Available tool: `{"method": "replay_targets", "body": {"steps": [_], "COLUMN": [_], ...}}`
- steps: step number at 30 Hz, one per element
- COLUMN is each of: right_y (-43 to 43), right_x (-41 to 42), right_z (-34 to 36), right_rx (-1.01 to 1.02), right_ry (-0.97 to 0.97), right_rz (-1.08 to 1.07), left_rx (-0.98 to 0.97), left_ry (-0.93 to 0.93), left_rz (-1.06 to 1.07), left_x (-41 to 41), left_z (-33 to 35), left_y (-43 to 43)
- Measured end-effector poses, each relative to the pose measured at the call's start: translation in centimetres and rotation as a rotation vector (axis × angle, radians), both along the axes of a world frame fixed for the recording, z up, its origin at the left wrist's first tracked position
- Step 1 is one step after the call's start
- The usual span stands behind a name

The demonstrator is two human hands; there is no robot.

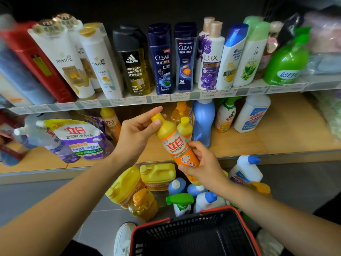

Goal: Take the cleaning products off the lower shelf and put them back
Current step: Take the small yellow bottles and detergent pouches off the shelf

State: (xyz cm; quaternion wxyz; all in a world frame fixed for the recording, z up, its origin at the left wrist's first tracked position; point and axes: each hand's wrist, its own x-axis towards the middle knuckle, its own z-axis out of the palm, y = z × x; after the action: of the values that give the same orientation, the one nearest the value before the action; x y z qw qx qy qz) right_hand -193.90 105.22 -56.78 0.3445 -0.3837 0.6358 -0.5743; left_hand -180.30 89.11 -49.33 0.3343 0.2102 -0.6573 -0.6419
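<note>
Holding an orange dish-soap twin pack [175,143] tilted in the air in front of the lower shelf [287,137]: left grip [136,132] pinches the yellow cap between thumb and curled fingers, right grip [203,163] wraps around the pack's lower body. Yellow jugs [157,174] stand on the floor below, beside a black basket [217,209].

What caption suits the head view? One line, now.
Person's left hand and right hand hold an orange bottle before the wooden shelf, basket below.
</note>
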Motion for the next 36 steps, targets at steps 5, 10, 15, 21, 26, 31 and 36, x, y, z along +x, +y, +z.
{"method": "replay_targets", "body": {"steps": [5,10,15,21,26,31,36], "right_y": [0.0,0.3,-0.2,-1.4,-1.4,-1.3,-1.4], "right_x": [-0.5,-1.0,-1.2,-0.5,-0.5,-0.5,-0.9], "right_z": [0.8,1.4,1.8,2.1,2.0,2.0,2.1], "right_rx": [0.096,0.185,0.181,0.007,-0.037,-0.036,-0.046], "right_ry": [-0.243,-0.542,-0.47,-0.291,-0.32,-0.311,-0.312], "right_rz": [0.163,0.458,0.429,0.239,0.244,0.256,0.252], "left_rx": [0.044,0.059,0.025,-0.285,-0.283,-0.269,-0.282], "left_ry": [-0.016,-0.071,-0.108,-0.17,-0.153,-0.159,-0.134], "left_rz": [-0.008,-0.137,-0.056,-0.109,-0.103,-0.094,-0.102], "left_x": [-0.2,0.1,-0.1,-0.9,-0.9,-0.9,-0.8], "left_z": [0.6,1.2,1.3,1.8,2.9,2.5,2.5], "left_y": [-0.6,-1.2,0.1,2.9,2.8,3.0,2.7]}}
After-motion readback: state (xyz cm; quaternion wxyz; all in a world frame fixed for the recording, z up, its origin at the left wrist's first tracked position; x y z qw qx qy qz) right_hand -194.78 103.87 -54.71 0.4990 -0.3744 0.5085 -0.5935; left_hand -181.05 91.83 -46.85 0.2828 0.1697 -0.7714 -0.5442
